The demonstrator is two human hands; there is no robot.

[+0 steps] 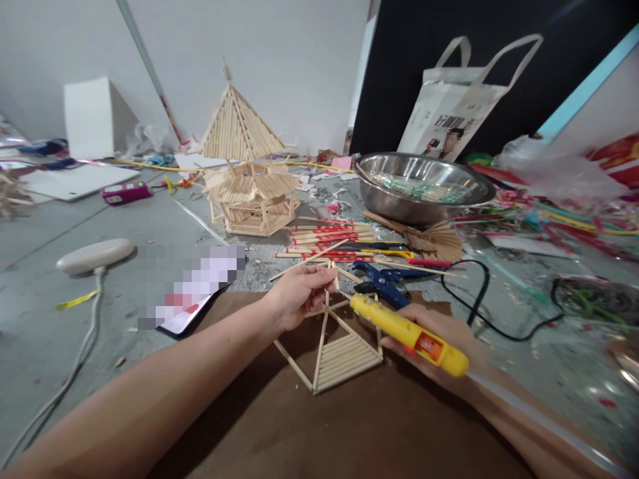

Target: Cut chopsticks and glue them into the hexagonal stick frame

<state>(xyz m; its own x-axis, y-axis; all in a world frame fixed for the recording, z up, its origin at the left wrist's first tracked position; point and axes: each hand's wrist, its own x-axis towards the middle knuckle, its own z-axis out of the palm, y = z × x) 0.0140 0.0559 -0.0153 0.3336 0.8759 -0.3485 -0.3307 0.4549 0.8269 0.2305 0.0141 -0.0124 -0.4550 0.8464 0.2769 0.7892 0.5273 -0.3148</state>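
Note:
My left hand [302,293] pinches a short wooden stick [335,274] between thumb and fingers. In my right hand [424,339] is a yellow hot glue gun [409,332], its nozzle pointing left towards the stick. A clear glue stick [529,412] runs out of the gun's back end. Below both hands, a frame of thin wooden sticks [347,359] rests on a brown board [309,439]; one triangular panel is partly filled with parallel sticks. Blue-handled cutters [382,283] lie just beyond the gun. Whether the stick touches the glue gun's tip I cannot tell.
Behind stand a wooden-stick pavilion model [254,206] and its pointed roof [239,126]. Red-wrapped sticks [329,236] lie near a steel basin [424,189]. A phone [200,293] and a white corded device [94,256] sit left. A black cable [479,313] loops at right.

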